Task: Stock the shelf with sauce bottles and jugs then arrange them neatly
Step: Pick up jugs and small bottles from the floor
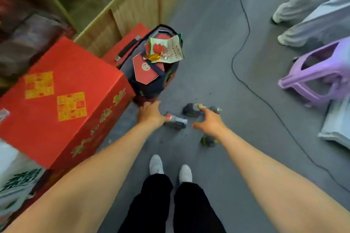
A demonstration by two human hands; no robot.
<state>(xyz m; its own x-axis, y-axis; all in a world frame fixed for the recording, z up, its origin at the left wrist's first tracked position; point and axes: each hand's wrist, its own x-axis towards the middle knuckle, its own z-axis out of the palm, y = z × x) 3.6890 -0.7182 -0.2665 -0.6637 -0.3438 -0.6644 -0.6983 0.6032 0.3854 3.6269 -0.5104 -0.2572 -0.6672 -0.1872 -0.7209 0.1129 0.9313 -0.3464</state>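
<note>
Head view: several dark sauce bottles (pixel 176 120) lie on the grey floor (pixel 208 53). Left hand (pixel 150 114) curls round the red-capped bottle's top; right hand (pixel 210 122) hangs spread above the others, beside a red carton (pixel 62 100).
</note>
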